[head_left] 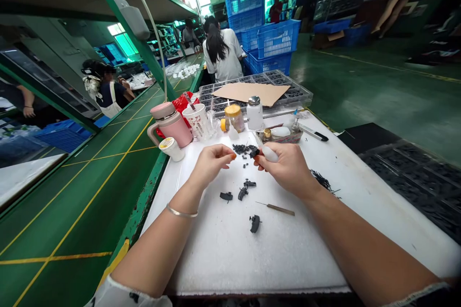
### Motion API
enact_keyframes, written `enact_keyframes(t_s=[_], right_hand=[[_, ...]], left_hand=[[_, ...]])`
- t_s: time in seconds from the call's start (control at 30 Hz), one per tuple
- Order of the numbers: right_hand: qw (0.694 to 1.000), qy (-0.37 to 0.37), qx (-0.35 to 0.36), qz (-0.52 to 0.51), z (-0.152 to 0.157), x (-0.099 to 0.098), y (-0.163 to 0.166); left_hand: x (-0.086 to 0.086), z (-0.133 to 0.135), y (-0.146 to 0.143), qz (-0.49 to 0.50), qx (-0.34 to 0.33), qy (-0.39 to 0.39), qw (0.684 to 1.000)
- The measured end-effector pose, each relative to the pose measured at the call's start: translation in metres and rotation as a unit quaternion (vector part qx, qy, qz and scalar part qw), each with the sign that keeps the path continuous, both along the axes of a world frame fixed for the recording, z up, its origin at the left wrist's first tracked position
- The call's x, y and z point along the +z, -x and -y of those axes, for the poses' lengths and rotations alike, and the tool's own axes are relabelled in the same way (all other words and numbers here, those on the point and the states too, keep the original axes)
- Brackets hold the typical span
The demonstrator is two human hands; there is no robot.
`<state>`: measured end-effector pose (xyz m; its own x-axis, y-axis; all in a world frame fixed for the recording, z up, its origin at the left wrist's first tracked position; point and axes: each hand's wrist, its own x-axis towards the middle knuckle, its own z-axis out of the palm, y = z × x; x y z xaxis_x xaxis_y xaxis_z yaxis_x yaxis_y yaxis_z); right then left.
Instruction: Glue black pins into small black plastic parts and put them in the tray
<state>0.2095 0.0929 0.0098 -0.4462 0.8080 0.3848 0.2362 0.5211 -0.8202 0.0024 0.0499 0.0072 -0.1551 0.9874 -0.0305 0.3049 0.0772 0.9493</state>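
My left hand (211, 163) is curled in a pinch over the white work mat (230, 249); something tiny and orange shows at its fingertips, too small to name. My right hand (288, 168) is closed around a small white squeeze bottle (269, 154) with a dark piece at its tip (255, 153). Between the two hands lies a heap of tiny black parts (243, 148). Several larger black plastic pieces (243, 193) lie on the mat just below the hands, one more (255, 223) nearer me. A thin pin tool (276, 208) lies beside them.
At the mat's far edge stand a pink mug (173, 124), a white cup (196, 122), a tape roll (172, 148), two small jars (235, 117), a small tray (284, 136) and a marker (313, 133). Grey part trays under cardboard (252, 92) sit behind. Other people work beyond; blue crates (266, 38) are stacked.
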Motion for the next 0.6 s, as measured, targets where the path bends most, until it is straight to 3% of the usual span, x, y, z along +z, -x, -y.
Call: enact_keyframes(t_s=[0.07, 0.13, 0.23, 0.37, 0.6], right_hand=[[1.0, 0.017, -0.004, -0.005, -0.001, 0.0, 0.0], [0.999, 0.029, -0.013, -0.007, -0.002, 0.0, -0.001], [0.999, 0.045, -0.024, -0.008, -0.005, -0.002, -0.001], [0.998, 0.049, -0.025, -0.019, -0.006, -0.002, -0.001], [0.999, 0.038, -0.013, -0.031, -0.003, 0.0, -0.001]], left_hand=[[-0.007, -0.01, -0.005, -0.142, -0.017, -0.01, 0.99], [-0.013, -0.019, -0.011, -0.278, -0.025, -0.029, 0.96], [-0.02, -0.027, -0.02, -0.387, -0.034, -0.035, 0.921], [-0.027, -0.03, -0.027, -0.418, -0.042, -0.025, 0.907], [-0.027, -0.03, -0.027, -0.371, -0.048, -0.029, 0.927]])
